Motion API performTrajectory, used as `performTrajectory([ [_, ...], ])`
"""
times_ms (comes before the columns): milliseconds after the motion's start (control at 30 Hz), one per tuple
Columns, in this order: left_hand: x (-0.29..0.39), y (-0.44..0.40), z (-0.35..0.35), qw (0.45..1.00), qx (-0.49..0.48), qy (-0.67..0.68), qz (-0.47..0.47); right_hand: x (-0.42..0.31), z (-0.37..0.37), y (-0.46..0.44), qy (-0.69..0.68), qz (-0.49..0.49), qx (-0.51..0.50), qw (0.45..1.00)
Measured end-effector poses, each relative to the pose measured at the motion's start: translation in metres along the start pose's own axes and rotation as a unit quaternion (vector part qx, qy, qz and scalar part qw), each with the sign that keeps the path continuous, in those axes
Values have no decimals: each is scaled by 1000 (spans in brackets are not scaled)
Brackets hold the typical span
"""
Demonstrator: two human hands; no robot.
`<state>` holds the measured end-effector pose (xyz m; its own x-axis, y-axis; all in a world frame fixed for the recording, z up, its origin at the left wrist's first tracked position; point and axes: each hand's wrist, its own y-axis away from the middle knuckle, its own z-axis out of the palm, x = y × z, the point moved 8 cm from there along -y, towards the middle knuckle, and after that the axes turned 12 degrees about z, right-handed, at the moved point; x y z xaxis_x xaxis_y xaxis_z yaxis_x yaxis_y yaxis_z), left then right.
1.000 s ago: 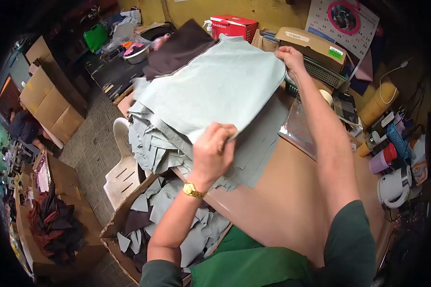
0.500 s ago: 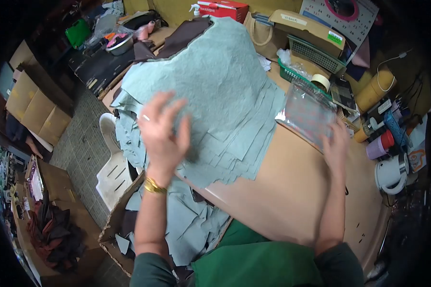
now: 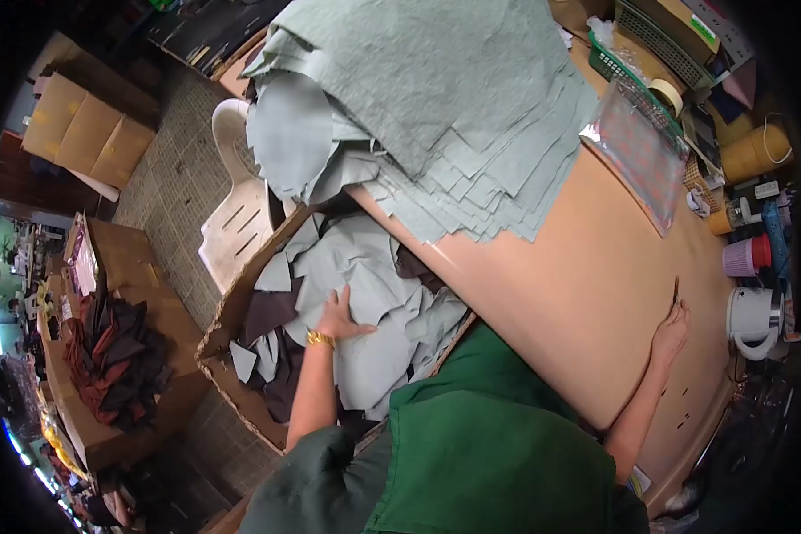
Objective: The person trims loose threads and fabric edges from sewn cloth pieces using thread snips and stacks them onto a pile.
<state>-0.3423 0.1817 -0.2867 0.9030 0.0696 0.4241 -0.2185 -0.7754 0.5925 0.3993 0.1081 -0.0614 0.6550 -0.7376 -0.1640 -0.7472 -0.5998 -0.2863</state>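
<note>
One broad tan table (image 3: 587, 303) fills the middle and right of the view, running at a slant. A thick stack of grey-green sheets (image 3: 472, 107) lies across its far end, the near edges stepped unevenly. Just beside the table's left edge stands an open cardboard box (image 3: 240, 311), with grey-green scraps (image 3: 365, 267) heaped inside among some dark brown pieces (image 3: 271, 313). A white plastic chair (image 3: 238, 227) is beyond the box, left of the stack. On the table, right of the stack, a clear plastic bag (image 3: 636, 151) lies flat. The left hand (image 3: 336, 320) is down in the box, thumb and fingers spread wide against the scraps. The right hand (image 3: 672, 336) is at the table's right side, fingers drawn closely around a slim dark tool (image 3: 675, 292) that points away from the person; it is too small here to tell what kind. Around the left wrist sits a gold-coloured watch (image 3: 320, 338).
</note>
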Motion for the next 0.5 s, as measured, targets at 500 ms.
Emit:
performTrajectory([
  [500, 49, 103, -98, 831, 519, 196, 47, 23, 2, -12, -198, 65, 71, 975],
])
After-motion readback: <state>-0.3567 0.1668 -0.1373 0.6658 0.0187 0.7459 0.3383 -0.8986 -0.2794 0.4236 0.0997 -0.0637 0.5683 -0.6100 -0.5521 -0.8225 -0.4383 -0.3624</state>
